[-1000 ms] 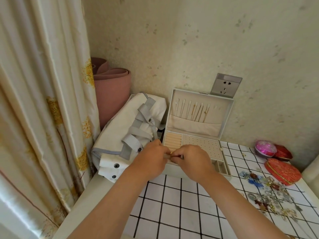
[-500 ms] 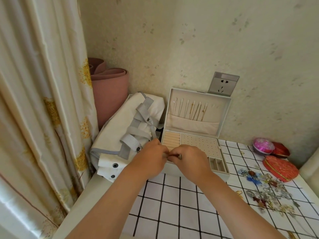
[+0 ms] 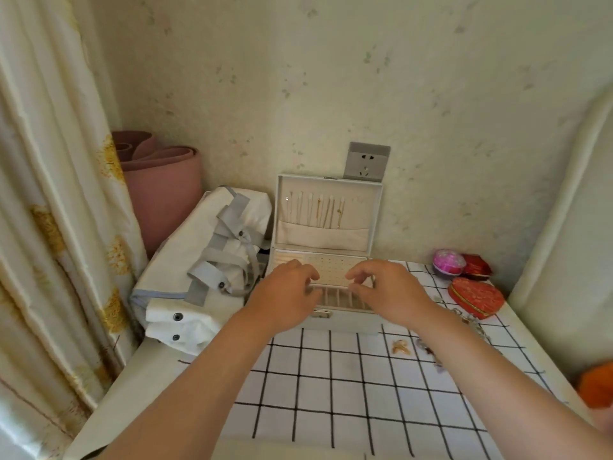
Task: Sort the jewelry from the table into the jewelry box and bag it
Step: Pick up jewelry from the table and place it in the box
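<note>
Your left hand (image 3: 285, 293) and right hand (image 3: 391, 290) hover apart over the front slots of the open jewelry box (image 3: 328, 234), fingers loosely curled, gripping nothing visible. The white bag (image 3: 199, 260) lies just left of it, and loose jewelry (image 3: 400, 346) sits on the table (image 3: 331, 393) beside your right forearm.

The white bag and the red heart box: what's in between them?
The open jewelry box stands between the white bag and the red heart box, seen in the head view.
</note>
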Motion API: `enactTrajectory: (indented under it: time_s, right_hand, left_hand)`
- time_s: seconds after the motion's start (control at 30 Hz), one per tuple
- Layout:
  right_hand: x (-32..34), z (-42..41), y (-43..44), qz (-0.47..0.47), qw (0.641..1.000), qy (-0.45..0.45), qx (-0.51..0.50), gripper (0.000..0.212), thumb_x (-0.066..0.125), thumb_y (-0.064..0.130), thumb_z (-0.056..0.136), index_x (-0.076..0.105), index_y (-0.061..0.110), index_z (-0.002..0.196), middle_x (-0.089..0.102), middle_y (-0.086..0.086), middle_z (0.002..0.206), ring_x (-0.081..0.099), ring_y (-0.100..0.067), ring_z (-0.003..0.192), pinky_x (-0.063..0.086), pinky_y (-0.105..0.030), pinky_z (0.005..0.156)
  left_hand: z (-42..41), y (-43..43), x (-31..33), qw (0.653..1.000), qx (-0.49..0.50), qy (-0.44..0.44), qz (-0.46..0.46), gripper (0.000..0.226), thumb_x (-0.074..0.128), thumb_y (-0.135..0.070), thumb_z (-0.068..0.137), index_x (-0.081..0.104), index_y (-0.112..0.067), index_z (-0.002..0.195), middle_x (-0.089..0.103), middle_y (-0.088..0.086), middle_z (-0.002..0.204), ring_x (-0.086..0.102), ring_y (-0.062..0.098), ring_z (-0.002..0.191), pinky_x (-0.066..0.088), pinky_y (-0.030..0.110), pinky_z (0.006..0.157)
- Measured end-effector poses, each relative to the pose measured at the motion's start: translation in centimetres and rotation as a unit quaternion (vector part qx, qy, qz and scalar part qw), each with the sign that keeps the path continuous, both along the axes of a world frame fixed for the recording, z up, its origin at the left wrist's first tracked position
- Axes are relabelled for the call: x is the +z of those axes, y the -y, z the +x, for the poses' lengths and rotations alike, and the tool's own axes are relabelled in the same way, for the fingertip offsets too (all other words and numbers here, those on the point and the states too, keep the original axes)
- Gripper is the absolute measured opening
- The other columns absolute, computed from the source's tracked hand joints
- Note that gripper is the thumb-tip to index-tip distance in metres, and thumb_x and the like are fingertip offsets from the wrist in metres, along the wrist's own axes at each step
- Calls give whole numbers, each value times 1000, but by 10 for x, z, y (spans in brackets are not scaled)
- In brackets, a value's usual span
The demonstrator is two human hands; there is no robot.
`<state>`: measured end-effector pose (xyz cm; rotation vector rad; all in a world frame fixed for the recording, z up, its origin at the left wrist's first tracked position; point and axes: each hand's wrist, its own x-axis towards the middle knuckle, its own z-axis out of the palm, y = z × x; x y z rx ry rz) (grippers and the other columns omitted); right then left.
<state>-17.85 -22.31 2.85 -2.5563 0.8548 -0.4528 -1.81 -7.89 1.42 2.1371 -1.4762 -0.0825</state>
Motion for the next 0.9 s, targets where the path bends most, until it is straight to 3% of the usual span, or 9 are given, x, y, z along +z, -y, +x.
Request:
enactTrajectory:
  time_s: [0.07, 0.2, 0.3, 0.5, 0.7, 0.83, 0.9]
  right_hand:
    - [4, -25, 13, 12, 1000, -19, -8, 15, 67, 32, 90, 67, 44, 100, 65, 23, 93, 57, 1, 80, 48, -26, 76]
    - [1, -72, 22, 27, 998, -59, -13, 16, 68, 30, 91, 70, 39, 103, 65, 19, 95, 59, 2, 83, 45, -18, 73]
    - [-15, -94, 23, 50, 996, -77, -18, 20, 68, 31, 91, 69, 37, 110, 66, 19, 99, 63, -3, 93, 52, -26, 84]
    - [-45, -104, 23, 11, 992, -128, -1, 32, 66, 38, 93, 68, 30, 123, 69, 11, 111, 64, -9, 99, 49, -25, 81]
    - [-54, -104, 31, -23, 990, -140, 3, 15, 60, 37, 96, 73, 33, 102, 72, 9, 94, 63, -9, 82, 43, -25, 61]
    - [-48, -103, 41, 41, 995, -91, -5, 13, 61, 33, 96, 73, 31, 97, 71, 13, 95, 66, -10, 84, 53, -32, 76]
    - [-41, -103, 45, 107, 993, -42, -5, 12, 62, 29, 96, 73, 28, 92, 71, 12, 90, 65, -6, 83, 52, -30, 76]
  left_hand:
    - [-21, 9, 1, 1000, -31, -3, -3, 28, 55, -38, 94, 60, -28, 119, 55, -10, 103, 52, 11, 101, 49, 35, 89]
    - [-64, 21, 2, 995, -96, 3, -1, 20, 54, -37, 95, 64, -28, 109, 59, -11, 97, 55, 8, 90, 51, 33, 82]
    - [-91, 29, -5, 991, -133, 9, 18, 22, 55, -34, 95, 64, -28, 113, 62, -12, 101, 56, 5, 86, 52, 28, 80]
    - [-119, 47, -33, 989, -135, 18, 62, 37, 58, -30, 96, 54, -26, 132, 58, -7, 122, 56, 10, 101, 44, 22, 85]
    - [-127, 58, -42, 989, -125, 45, 68, 47, 57, -29, 96, 45, -27, 141, 53, -7, 136, 51, 13, 122, 45, 30, 98]
    - [-127, 64, -42, 990, -122, 48, 52, 48, 59, -28, 95, 45, -27, 141, 51, -6, 135, 52, 15, 119, 48, 33, 95]
    - [-126, 67, -43, 992, -119, 27, 38, 45, 60, -30, 94, 48, -29, 137, 55, -8, 130, 55, 13, 113, 50, 33, 91]
